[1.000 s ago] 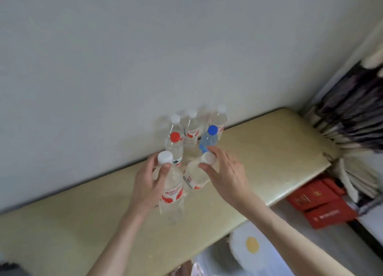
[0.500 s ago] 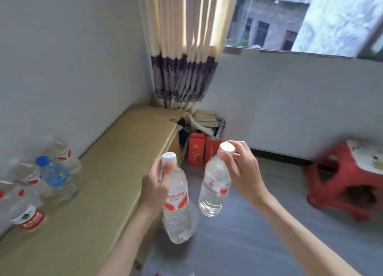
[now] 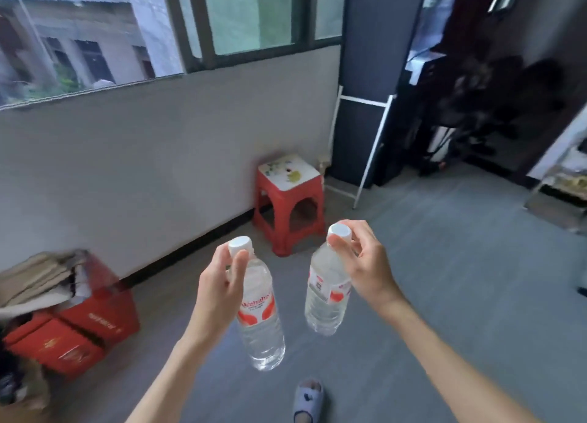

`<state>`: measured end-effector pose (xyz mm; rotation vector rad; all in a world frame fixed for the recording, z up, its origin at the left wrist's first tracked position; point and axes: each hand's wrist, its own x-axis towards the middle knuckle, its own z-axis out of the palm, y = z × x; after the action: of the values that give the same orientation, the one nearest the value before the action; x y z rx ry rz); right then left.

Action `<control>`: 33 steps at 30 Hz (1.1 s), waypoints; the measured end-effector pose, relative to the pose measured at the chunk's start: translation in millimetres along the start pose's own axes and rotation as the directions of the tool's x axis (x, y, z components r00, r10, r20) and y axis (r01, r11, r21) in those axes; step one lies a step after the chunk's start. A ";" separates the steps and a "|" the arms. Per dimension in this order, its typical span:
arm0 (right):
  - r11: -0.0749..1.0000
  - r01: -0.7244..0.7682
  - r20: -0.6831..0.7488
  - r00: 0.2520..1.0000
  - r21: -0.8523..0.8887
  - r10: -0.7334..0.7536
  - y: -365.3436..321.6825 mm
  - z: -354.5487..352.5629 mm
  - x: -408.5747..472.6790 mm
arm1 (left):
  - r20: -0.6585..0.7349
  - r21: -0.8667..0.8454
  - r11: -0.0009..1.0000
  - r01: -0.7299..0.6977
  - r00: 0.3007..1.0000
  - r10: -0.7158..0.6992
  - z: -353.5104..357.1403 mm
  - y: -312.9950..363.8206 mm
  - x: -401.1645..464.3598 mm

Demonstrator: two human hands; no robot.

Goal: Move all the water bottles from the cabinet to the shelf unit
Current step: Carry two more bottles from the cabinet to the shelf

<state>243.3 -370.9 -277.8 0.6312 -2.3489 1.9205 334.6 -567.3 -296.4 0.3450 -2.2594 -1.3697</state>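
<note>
Grey-floored room with a red plastic stool (image 3: pixel 287 209) standing against the white wall under the window. The left hand (image 3: pixel 219 292) is gripping one water bottle (image 3: pixel 259 314) by its neck; the right hand (image 3: pixel 365 263) is pinching a second bottle (image 3: pixel 325 295) below its white cap, both hanging upright in mid-air, apart

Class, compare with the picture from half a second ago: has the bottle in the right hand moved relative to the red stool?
Yes. The bottle in the right hand was well left of the red stool; now it hangs just in front of it, slightly right.
</note>
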 end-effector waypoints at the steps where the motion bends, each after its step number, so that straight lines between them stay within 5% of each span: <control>1: 1.000 -0.022 -0.059 0.998 -0.021 0.021 11.3 -20.0 12.5 | 0.045 -0.006 1.000 -0.019 0.999 0.019 24.2 4.1 18.6; 8: 0.977 -0.157 -0.379 0.921 -0.145 0.091 76.7 -155.7 93.2 | 0.324 -0.092 0.991 -0.098 0.938 0.123 193.2 33.4 151.8; 18: 0.941 -0.300 -0.714 0.693 -0.159 0.100 147.3 -336.5 154.0 | 0.610 -0.263 0.950 -0.170 0.733 0.301 445.3 107.6 257.6; 22: 0.925 -0.336 -0.770 0.632 -0.178 0.082 182.7 -414.8 176.3 | 0.667 -0.273 0.949 -0.159 0.679 0.306 538.2 134.2 276.8; 33: 0.886 -0.375 -0.780 0.625 -0.272 0.025 265.9 -645.8 286.6 | 0.697 -0.268 0.946 -0.182 0.641 0.321 779.3 240.1 352.6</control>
<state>-250.5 199.9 -294.2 -0.4528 -2.1387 1.2476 -361.9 -15.8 -295.0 -0.7138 -2.6099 -1.7343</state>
